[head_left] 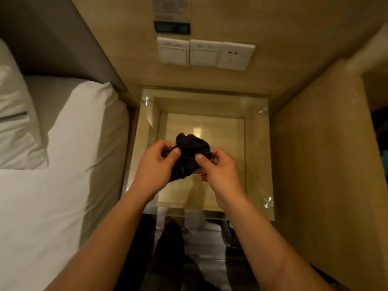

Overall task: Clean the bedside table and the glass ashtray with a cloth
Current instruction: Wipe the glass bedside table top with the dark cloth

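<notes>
A crumpled black cloth (pixel 190 153) hangs between both hands above the bedside table (pixel 255 148), a wooden cube with a glass top held by round metal studs. My left hand (pixel 156 164) pinches the cloth's left side with thumb and fingers. My right hand (pixel 218 168) pinches its right side. Both hands hover over the middle of the glass top. No glass ashtray shows in this view.
A bed with white sheet (pixel 52 196) and pillows (pixel 14 114) lies to the left of the table. Wall switches and a socket (pixel 204 53) sit on the wooden panel behind it. A wooden side panel (pixel 319 154) rises on the right. Dark floor lies below.
</notes>
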Tool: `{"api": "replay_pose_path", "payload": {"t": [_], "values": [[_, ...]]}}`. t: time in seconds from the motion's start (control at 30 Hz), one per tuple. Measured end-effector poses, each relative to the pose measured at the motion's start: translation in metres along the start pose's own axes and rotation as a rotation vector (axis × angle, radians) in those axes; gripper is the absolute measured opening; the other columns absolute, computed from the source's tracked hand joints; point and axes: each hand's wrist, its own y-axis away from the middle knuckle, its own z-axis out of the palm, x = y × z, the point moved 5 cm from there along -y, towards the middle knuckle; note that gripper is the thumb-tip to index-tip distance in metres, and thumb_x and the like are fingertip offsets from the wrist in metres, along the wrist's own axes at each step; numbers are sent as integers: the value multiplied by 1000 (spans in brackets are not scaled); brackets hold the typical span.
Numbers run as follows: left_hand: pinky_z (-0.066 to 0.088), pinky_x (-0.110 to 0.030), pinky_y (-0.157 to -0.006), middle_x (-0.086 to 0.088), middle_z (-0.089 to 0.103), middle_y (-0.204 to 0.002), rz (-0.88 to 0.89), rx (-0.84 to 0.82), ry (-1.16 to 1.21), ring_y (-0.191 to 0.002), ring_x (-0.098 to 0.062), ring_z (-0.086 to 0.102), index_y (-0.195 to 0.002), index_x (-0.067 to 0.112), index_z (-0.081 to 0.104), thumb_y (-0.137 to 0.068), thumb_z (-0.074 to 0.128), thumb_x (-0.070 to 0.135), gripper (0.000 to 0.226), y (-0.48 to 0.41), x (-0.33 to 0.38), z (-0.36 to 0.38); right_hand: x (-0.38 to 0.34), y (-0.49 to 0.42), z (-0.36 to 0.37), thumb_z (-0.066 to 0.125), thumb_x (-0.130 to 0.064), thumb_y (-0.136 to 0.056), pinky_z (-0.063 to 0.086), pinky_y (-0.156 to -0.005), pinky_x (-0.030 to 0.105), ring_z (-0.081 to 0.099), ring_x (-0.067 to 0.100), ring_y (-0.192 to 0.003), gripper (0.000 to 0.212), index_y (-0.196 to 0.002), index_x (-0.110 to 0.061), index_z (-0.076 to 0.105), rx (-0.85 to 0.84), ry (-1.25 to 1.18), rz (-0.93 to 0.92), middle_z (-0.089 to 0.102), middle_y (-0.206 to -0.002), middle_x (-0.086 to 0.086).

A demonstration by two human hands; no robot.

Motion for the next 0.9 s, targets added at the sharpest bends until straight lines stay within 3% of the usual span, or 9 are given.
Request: {"api": "replay_pose_path", "payload": {"t": [0.13, 0.27, 0.37, 0.47, 0.53, 0.6, 0.67, 0.8, 0.9], "values": [[59, -47, -81, -14, 72, -94, -25, 70, -28, -90, -32, 70, -96, 15, 68, -103, 65, 20, 9, -74, -7, -45, -20, -64, 65, 70, -15, -97, 54, -54, 26, 72, 15, -63, 9, -94, -18, 62, -39, -23, 36, 74, -89, 7], [44, -8, -58, 2, 65, -82, 26, 122, -97, -73, -9, 61, -88, 26, 61, -103, 63, 19, 17, -149, -5, -76, -38, -120, 116, 68, -15, -98, 54, -52, 25, 68, 19, -65, 11, -96, -19, 59, -37, -90, 53, 72, -88, 5], [38, -5, -52, 10, 60, -77, 68, 179, -145, -68, -1, 56, -91, 23, 61, -103, 63, 19, 13, -200, 2, -94, -49, -159, 149, 65, -14, -100, 52, -54, 25, 66, 17, -64, 11, -96, -18, 57, -38, -187, 44, 70, -87, 5], [50, -20, -69, 6, 67, -90, 126, 210, -205, -83, -11, 65, -103, 20, 67, -104, 60, 20, 7, -239, 9, -106, -47, -193, 173, 65, -17, -101, 56, -64, 26, 68, 16, -79, 5, -104, -17, 61, -49, -273, 44, 72, -97, 3], [52, -34, -98, -10, 67, -126, 157, 166, -344, -117, -25, 64, -134, 11, 63, -106, 57, 21, 30, -257, 2, -104, -35, -208, 182, 62, -19, -103, 56, -69, 25, 66, 15, -86, 19, -121, -13, 61, -85, -253, 96, 68, -103, 1], [37, -37, -119, -20, 49, -153, 173, 49, -501, -141, -33, 48, -152, 9, 48, -108, 54, 20, 46, -267, -11, -94, -18, -215, 176, 59, -18, -104, 58, -74, 26, 66, 17, -89, 24, -126, -11, 64, -96, -62, 104, 69, -105, 3], [26, -40, -126, -20, 34, -165, 203, -61, -587, -152, -36, 33, -159, 8, 39, -109, 51, 23, 53, -270, -25, -84, -5, -214, 157, 61, -19, -102, 59, -93, 37, 71, 21, -102, 18, -117, -20, 71, -88, 209, -12, 73, -110, 3], [24, -58, -123, -12, 28, -169, 398, -95, -811, -156, -37, 24, -163, 24, 33, -109, 47, 42, 58, -274, -39, -75, 6, -196, 97, 58, -46, -99, 48, -108, 34, 63, 14, -125, 46, -139, -24, 62, -105, 769, -420, 68, -136, -3], [22, -61, -119, -5, 29, -169, 494, -147, -913, -155, -36, 24, -162, 37, 30, -108, 35, 52, 56, -282, -41, -70, 16, -187, 55, 46, -68, -95, 28, -116, 39, 35, 22, -152, 70, -153, -28, 46, -157, 1257, -665, 45, -160, 0]]}}
